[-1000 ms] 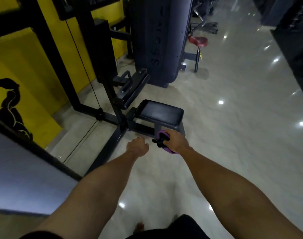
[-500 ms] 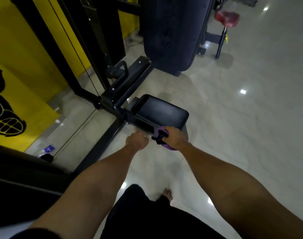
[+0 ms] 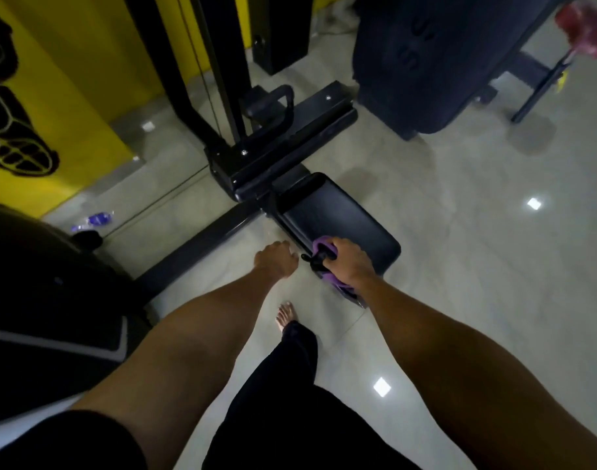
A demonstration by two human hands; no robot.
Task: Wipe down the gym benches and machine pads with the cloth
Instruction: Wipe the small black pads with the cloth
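Gym floor: a black cable machine and padded seat stand beside a yellow wall bearing a muscleman mural.

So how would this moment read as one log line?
right hand: grips purple cloth at seat pad near edge | left hand: curled, empty, beside pad

Arms outstretched. Left hand curled, empty, beside seat pad; right hand grips cloth at pad's near edge.

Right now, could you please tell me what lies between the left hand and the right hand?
In the head view, a narrow strip of pale floor and the black tip of something the right hand grips with the purple cloth.
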